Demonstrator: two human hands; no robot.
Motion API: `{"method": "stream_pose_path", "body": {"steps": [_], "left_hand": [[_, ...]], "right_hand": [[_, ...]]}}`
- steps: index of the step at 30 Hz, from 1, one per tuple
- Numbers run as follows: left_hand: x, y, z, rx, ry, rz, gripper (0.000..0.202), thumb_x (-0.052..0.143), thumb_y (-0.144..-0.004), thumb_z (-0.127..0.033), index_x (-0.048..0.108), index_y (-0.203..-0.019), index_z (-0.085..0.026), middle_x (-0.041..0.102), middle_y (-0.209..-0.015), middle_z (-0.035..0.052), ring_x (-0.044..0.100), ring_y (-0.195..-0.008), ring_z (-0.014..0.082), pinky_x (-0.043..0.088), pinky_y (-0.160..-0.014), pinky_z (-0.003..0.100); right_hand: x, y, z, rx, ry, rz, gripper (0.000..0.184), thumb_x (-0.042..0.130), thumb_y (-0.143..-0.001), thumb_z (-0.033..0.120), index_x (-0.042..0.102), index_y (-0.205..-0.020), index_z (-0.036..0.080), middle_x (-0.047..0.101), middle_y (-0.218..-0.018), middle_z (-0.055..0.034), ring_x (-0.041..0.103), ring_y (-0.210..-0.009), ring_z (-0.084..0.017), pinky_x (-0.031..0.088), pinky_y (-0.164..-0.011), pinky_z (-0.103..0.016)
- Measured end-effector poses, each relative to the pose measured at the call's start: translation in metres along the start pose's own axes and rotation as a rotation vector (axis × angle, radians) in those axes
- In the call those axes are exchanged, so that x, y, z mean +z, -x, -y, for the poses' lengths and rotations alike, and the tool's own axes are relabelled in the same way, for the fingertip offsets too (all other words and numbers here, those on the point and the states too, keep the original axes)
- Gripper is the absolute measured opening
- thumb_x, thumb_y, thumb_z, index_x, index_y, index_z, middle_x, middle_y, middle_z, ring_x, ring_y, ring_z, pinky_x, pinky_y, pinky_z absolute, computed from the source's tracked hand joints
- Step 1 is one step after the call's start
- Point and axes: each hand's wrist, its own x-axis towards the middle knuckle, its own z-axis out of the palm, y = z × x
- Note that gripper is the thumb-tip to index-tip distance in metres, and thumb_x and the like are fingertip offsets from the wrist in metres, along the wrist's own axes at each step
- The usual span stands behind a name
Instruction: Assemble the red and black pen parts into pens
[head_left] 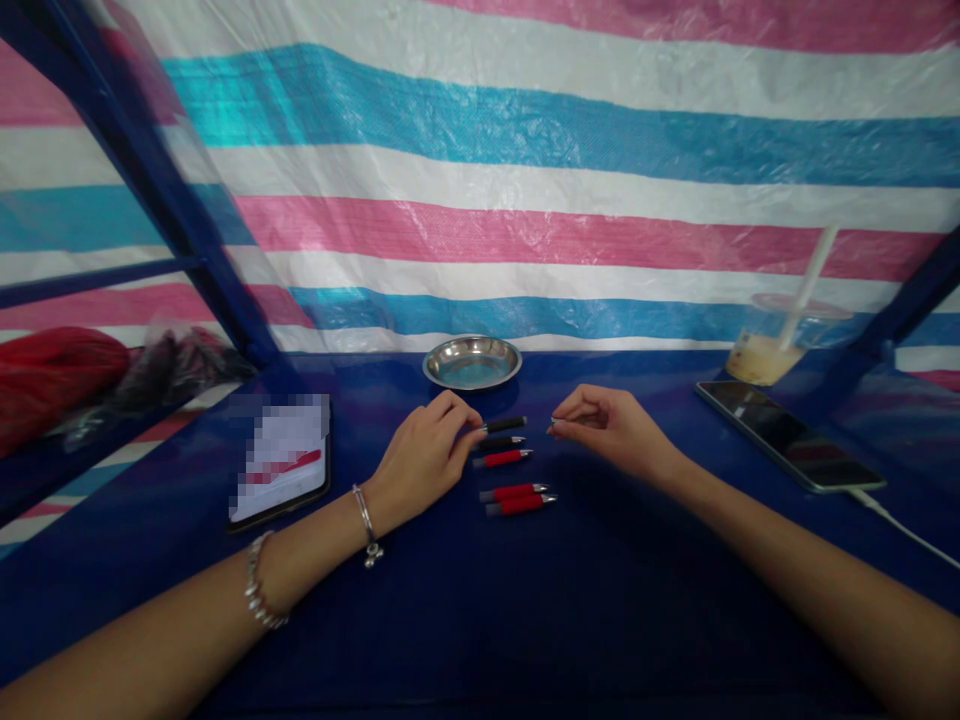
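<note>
My left hand [431, 450] is closed, thumb and fingers pinching the left end of a black pen part [508, 424]; its dark end points right, toward my other hand. Across a short gap, my right hand [611, 425] is in a pinch on a small silvery piece [554, 422], too tiny to make out fully. Below the held part lie another black pen part [501, 442] with a silver tip and a red pen part [504, 459]. Nearer me are two more red pen parts [515, 492], close together, their silver tips facing right.
A round steel dish [472, 378] stands at the back of the blue table [465, 620]. On the left lies a phone [289, 465] with its screen lit. Another phone [791, 432], cable plugged in, and a drink cup [766, 358] with a straw are on the right.
</note>
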Motion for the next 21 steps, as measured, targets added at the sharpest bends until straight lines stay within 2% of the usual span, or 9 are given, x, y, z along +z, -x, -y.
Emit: {"method": "stream_pose_path", "body": {"steps": [7, 21], "left_hand": [[-0.005, 0.004, -0.013, 0.072, -0.042, 0.002, 0.011, 0.041, -0.084, -0.019, 0.05, -0.087, -0.015, 0.051, -0.087, 0.0031, 0.048, -0.076, 0.0154, 0.036, -0.066, 0.03], [-0.005, 0.007, -0.017, 0.081, -0.045, -0.104, 0.01, 0.04, -0.083, -0.019, 0.05, -0.084, -0.015, 0.052, -0.084, 0.0033, 0.048, -0.075, 0.0155, 0.035, -0.066, 0.03]], "right_hand": [[0.011, 0.007, 0.014, -0.039, -0.061, 0.059, 0.011, 0.059, -0.068, 0.022, 0.052, -0.073, 0.016, 0.062, -0.071, -0.0028, 0.059, -0.067, -0.013, 0.046, -0.06, -0.026], [0.014, 0.01, 0.019, -0.034, -0.023, -0.002, 0.01, 0.058, -0.069, 0.025, 0.055, -0.074, 0.016, 0.06, -0.067, -0.0012, 0.056, -0.06, -0.012, 0.043, -0.056, -0.024]]}}
